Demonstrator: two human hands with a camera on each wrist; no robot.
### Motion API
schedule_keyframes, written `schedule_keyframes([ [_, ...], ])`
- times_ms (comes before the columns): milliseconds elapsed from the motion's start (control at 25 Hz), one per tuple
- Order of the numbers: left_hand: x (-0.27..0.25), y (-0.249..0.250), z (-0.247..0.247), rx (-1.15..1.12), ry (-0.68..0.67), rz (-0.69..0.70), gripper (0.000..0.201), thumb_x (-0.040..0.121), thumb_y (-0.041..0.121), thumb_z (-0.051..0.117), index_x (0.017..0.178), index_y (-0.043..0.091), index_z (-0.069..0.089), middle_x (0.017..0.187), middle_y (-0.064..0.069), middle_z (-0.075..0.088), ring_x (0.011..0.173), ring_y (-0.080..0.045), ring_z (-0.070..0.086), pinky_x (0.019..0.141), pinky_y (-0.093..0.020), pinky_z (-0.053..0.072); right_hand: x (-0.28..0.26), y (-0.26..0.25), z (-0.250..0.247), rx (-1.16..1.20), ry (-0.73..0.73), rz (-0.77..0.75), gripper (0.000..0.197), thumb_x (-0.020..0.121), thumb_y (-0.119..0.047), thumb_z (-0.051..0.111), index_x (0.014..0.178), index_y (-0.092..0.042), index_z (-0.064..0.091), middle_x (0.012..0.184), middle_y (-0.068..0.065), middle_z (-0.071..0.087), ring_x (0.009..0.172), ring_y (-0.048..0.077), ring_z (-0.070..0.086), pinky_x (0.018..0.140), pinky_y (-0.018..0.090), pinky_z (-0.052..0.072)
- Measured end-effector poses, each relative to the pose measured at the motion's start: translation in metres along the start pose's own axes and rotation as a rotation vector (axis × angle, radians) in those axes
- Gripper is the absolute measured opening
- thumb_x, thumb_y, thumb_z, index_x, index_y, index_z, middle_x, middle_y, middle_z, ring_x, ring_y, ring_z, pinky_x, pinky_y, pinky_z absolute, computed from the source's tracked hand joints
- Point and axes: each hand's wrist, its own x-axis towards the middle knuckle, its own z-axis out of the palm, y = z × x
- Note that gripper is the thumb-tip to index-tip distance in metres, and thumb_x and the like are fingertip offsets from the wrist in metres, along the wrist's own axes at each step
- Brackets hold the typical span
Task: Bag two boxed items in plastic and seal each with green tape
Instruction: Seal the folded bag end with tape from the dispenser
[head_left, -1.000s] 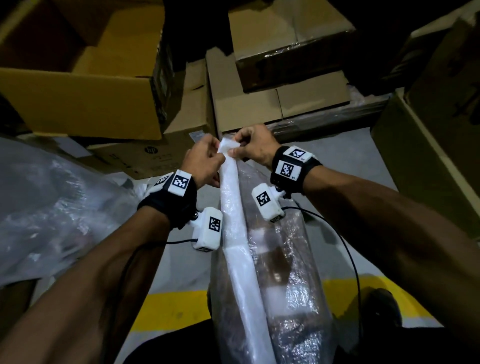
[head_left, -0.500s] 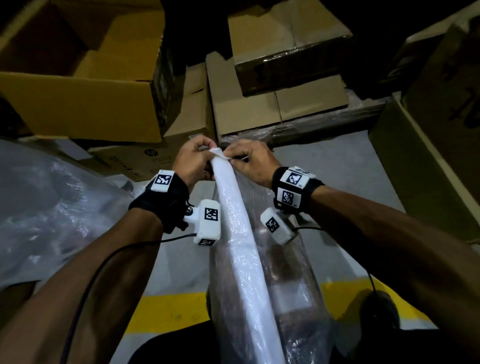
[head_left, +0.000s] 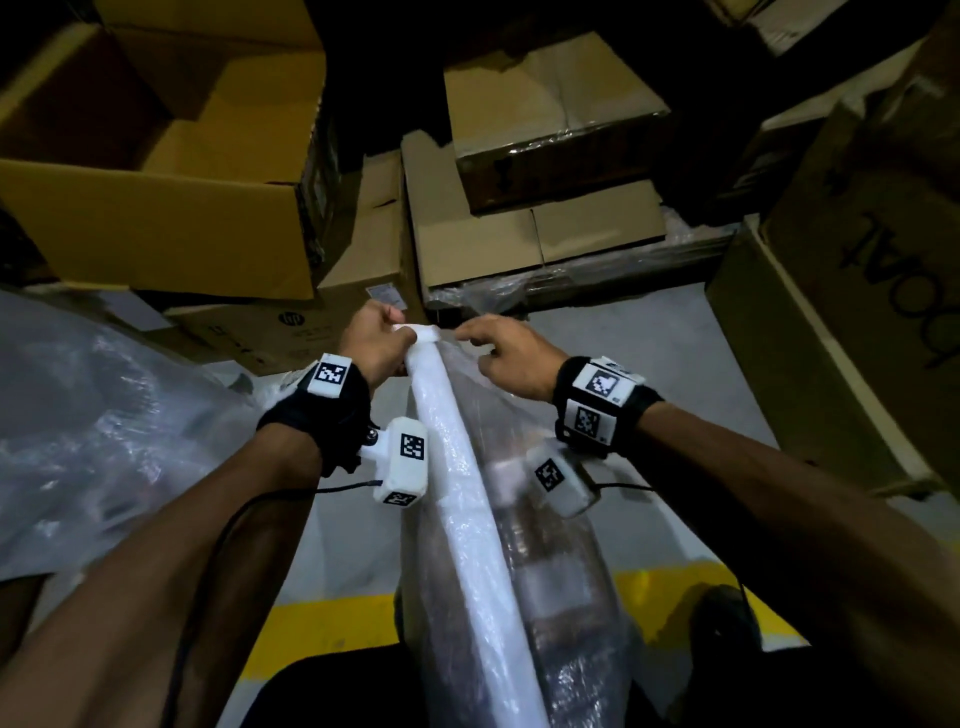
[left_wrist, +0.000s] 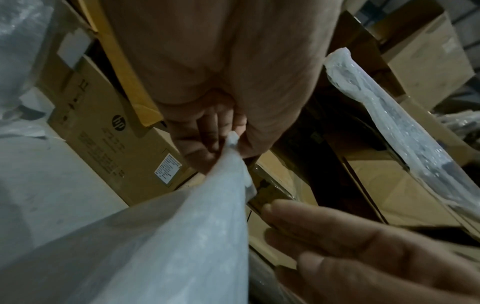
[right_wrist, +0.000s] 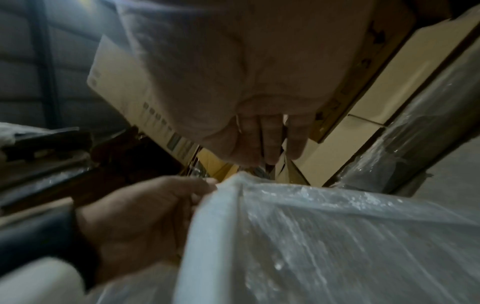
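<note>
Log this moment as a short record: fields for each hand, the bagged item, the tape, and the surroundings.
left hand: pinches the gathered top of the plastic bag
right hand: fingers relaxed beside the bag top, gripping nothing
bagged item: boxed item inside clear plastic, a white folded strip running along its length
green tape: none visible
surroundings: cardboard boxes behind, loose plastic sheeting at left, yellow floor line below

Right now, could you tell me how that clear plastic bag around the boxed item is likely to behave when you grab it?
Probably floppy: the plastic bag wrinkles loosely over the boxed item. Likely slippery, given its glossy sheen. The left hand pinches the folded white edge at its tip, so it seems light and easily gathered.
</note>
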Motion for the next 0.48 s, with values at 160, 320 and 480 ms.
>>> schedule_keyframes([
  [160, -0.024, 0.011, 0.008, 0.342, 0.019, 0.109, 0.016, 0.085, 0.01, 0.052, 0.099, 0.019, 0.051, 0.095, -0.012, 0.061, 0.086, -0.032, 0.06, 0.069, -0.036, 0.054, -0.055, -0.003, -0.02, 0.154, 0.12, 0.197, 0.036, 0.096, -0.012, 0.052, 0.132, -0.016, 0.057, 0.136, 0.002, 0.056, 0.121, 0.015, 0.053, 0.097, 0.027, 0.044],
  [320, -0.06, 0.016, 0.028, 0.539, 0.047, 0.262, 0.019, 0.088, 0.014, 0.051, 0.107, 0.012, 0.05, 0.105, -0.018, 0.063, 0.093, -0.036, 0.058, 0.07, -0.034, 0.039, -0.127, -0.018, -0.043, 0.063, 0.218, 0.263, 0.034, 0.097, -0.023, 0.052, 0.131, -0.019, 0.056, 0.132, 0.0, 0.059, 0.117, 0.015, 0.055, 0.101, 0.035, 0.046],
  [480, -0.092, 0.01, 0.048, 0.556, 0.071, 0.332, 0.022, 0.091, 0.015, 0.051, 0.111, 0.007, 0.047, 0.109, -0.021, 0.059, 0.097, -0.04, 0.058, 0.076, -0.041, 0.044, -0.192, -0.041, -0.075, -0.18, 0.368, 0.292, 0.037, 0.096, -0.028, 0.051, 0.132, -0.022, 0.055, 0.134, 0.0, 0.055, 0.121, 0.018, 0.052, 0.1, 0.035, 0.044],
])
